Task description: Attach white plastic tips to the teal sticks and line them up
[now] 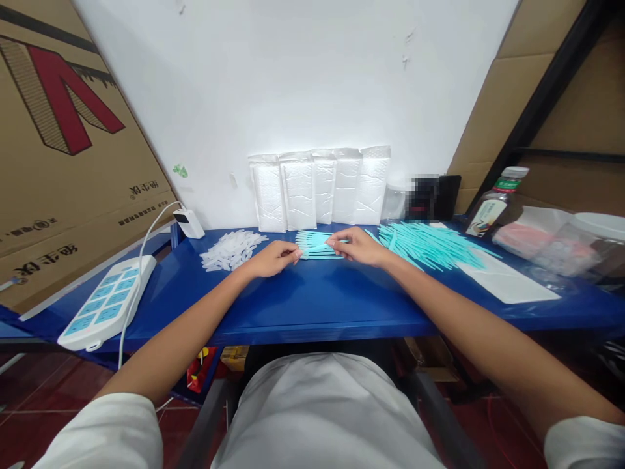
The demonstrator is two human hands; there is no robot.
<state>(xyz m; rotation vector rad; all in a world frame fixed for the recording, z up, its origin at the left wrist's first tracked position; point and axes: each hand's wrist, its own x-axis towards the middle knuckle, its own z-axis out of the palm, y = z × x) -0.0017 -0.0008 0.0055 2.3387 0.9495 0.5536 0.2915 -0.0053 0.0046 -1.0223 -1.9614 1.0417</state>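
In the head view, our left hand [279, 258] and right hand [359, 247] pinch, fingers nearly closed, opposite ends of a teal stick [316, 249] just over a neat row of sticks [315, 237] on the blue table [312, 293]. Our fingertips, brushing too low, could skew that row.

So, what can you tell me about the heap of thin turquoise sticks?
The heap of thin turquoise sticks looks like plastic: many slim, straight pieces in a loose, overlapping tangle, tips fanning out at the edges. It rests on the blue table, its right part over a flat white sheet, to the right of the person's right hand. Whether the right forearm touches it is unclear.
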